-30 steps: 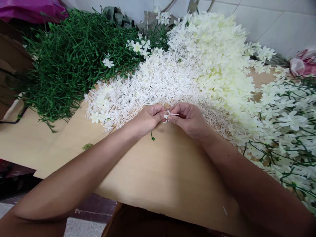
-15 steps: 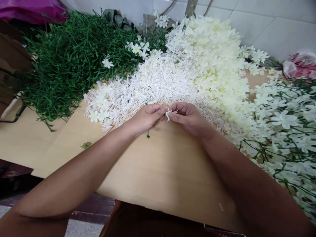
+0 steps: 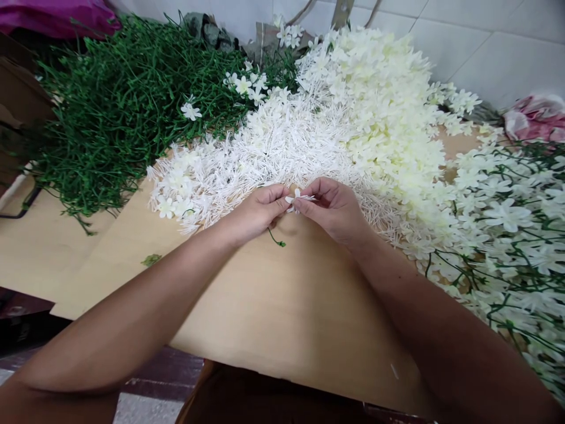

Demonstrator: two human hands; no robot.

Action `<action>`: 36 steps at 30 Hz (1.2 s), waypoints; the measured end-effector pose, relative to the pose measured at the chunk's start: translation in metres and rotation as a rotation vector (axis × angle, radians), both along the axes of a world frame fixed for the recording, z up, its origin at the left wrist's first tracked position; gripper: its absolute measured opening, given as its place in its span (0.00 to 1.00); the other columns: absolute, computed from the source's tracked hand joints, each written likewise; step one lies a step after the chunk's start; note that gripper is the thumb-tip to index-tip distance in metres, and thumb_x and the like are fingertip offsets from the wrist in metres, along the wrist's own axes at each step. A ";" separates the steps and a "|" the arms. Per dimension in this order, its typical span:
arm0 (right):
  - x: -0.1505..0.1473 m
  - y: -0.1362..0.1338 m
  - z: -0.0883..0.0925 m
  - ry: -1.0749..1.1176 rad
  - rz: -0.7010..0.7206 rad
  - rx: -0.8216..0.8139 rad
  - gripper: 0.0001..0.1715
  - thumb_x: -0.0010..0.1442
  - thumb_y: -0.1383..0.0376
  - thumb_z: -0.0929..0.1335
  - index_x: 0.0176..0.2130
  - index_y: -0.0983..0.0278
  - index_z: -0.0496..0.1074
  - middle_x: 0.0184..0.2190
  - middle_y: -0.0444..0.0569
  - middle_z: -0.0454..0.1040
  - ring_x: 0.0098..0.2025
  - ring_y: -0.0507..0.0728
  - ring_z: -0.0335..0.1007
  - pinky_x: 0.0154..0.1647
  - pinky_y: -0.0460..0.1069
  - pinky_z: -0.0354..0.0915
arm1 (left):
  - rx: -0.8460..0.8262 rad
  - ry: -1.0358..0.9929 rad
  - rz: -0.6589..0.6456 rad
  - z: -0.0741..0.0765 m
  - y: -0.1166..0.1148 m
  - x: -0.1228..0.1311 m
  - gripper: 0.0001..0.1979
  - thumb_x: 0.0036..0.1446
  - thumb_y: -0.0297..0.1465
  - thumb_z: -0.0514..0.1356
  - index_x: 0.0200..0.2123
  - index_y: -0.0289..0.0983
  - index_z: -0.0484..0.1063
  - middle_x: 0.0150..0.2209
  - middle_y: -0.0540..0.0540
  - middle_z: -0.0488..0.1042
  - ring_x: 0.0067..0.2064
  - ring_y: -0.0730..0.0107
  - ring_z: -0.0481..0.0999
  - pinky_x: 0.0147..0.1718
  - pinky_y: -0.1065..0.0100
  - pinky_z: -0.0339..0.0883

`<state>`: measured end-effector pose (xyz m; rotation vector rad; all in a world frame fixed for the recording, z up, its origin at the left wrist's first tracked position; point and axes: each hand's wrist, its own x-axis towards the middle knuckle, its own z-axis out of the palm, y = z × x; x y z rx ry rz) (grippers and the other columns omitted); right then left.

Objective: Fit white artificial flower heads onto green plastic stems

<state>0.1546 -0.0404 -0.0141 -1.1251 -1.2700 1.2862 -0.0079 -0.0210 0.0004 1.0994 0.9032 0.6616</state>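
Observation:
My left hand and my right hand meet at the middle of a light wooden board. Both are closed in a pinch on one small white artificial flower held between the fingertips. A thin green stem hangs down from under my left hand. Just behind the hands lies a heap of white spiky flower centres. A pile of cream petals rises behind my right hand.
A tangle of green plastic stems covers the back left. Finished white flowers on green stems spread along the right. A pink bag sits at the far right, a purple one at top left. White tiled wall behind.
The hands have stayed together on the flower. The green stem under my left hand has swung a little to the right. The view has shifted slightly.

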 end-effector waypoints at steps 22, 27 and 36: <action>-0.004 0.000 0.001 0.005 -0.044 -0.055 0.12 0.42 0.65 0.76 0.24 0.63 0.69 0.23 0.40 0.73 0.25 0.47 0.65 0.30 0.47 0.64 | 0.158 0.000 -0.057 -0.009 0.002 -0.003 0.17 0.53 0.41 0.65 0.26 0.35 0.64 0.19 0.56 0.57 0.19 0.82 0.50 0.18 0.75 0.43; -0.001 0.003 0.000 0.102 0.009 -0.111 0.15 0.38 0.65 0.78 0.23 0.63 0.69 0.21 0.39 0.72 0.26 0.48 0.69 0.34 0.47 0.67 | 0.406 0.076 -0.093 -0.011 0.003 -0.004 0.12 0.59 0.38 0.58 0.29 0.36 0.66 0.24 0.53 0.63 0.25 0.78 0.60 0.26 0.73 0.55; 0.006 0.004 -0.002 0.162 0.090 -0.137 0.13 0.40 0.65 0.78 0.23 0.63 0.71 0.24 0.40 0.75 0.29 0.49 0.71 0.36 0.47 0.68 | 0.538 0.232 -0.084 -0.006 0.003 -0.003 0.09 0.61 0.29 0.53 0.28 0.35 0.67 0.28 0.51 0.69 0.33 0.73 0.69 0.39 0.69 0.62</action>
